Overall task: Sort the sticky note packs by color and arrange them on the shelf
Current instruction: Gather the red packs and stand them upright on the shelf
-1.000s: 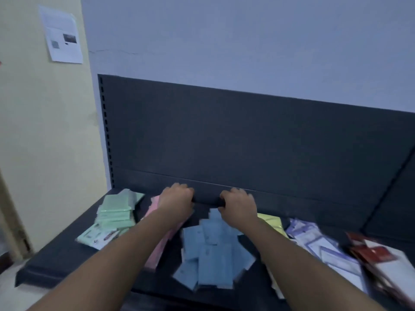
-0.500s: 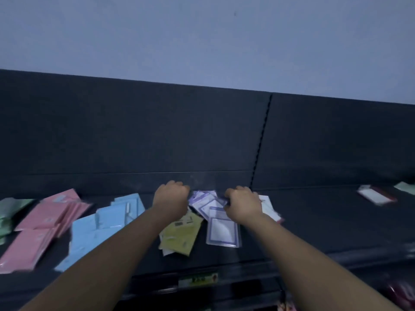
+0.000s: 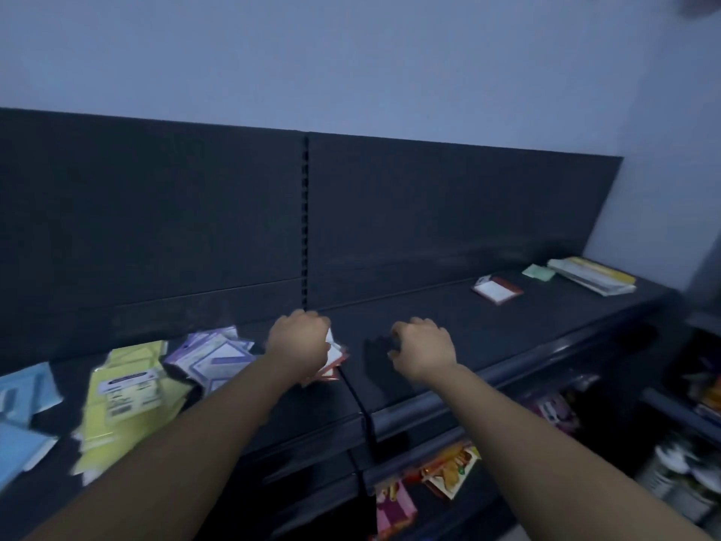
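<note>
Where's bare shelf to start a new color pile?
Free: shelf between right hand and the lone red-edged pack, plus the strip in front of it. Crowded: left of the left hand, purple packs, yellow packs, blue packs pile up; far end has green pack and a stack.

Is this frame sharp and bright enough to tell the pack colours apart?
Head view: dim, bluish light; motion blur smears the yellow packs and blue packs at left, though colours are readable; the right hand casts a soft shadow on the shelf.
</note>
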`<state>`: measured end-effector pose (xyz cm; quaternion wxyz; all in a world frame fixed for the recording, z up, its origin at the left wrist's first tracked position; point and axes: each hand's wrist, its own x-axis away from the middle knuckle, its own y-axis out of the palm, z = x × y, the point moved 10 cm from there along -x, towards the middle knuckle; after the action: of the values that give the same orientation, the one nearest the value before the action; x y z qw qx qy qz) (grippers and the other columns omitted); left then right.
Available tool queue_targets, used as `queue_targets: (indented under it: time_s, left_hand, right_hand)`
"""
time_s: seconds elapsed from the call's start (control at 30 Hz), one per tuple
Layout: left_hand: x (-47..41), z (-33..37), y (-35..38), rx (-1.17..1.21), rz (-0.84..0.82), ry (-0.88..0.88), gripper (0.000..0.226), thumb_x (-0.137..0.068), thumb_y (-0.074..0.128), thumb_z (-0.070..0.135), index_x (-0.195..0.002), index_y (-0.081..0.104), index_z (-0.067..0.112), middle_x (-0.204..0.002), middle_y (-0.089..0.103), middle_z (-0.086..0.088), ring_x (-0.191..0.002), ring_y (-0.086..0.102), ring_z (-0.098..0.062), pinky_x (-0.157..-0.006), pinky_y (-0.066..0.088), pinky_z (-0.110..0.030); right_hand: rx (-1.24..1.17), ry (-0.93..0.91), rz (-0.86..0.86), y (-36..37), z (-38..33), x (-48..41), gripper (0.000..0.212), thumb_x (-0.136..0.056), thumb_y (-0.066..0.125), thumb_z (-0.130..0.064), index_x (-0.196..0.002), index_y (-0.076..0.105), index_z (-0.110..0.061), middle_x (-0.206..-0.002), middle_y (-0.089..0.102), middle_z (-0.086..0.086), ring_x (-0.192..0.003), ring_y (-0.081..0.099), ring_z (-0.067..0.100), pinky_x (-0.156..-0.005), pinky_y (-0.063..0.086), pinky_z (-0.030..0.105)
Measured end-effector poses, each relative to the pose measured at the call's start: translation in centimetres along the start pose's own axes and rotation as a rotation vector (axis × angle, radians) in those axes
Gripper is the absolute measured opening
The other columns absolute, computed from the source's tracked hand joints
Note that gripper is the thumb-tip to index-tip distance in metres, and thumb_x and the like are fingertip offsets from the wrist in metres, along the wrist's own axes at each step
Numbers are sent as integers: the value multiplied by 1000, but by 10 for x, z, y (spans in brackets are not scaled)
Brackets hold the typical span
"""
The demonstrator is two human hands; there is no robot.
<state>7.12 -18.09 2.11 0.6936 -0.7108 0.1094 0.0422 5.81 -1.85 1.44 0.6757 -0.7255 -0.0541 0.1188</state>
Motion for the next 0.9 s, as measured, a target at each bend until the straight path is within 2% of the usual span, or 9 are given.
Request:
queue_targets:
  time_s: [0.1,0.33,0.9]
  left_hand:
    - [-30,38,9,33,-1,59,27,-94,49,31,-114,56,15,-120,56,-4,-115,47,-24,-92,39,-36]
    - [-112,123,30,98,9,188,26,-97,46,30,-116,57,15,-118,56,-4,-112,48,-23,-84,37,-33]
    - [-309,282,95,130,-71,355,35,-95,49,34,-124,54,15,-122,54,-5,-118,47,-23,-94,38,-35]
  right_hand:
    - [5,61,-13,2,47,-7,41,-94,53,-36,-131,50,-19,-132,50,8,-125,42,29,-101,35,39]
    - [16,185,-31,10,149,-42,43,-93,54,-37,-133,49,-19,-133,49,8,-126,42,28,-103,35,39]
    - [22,342,-97,35,347,-171,47,-91,54,-37,-134,48,-19,-134,51,8,-125,44,27,-100,37,36]
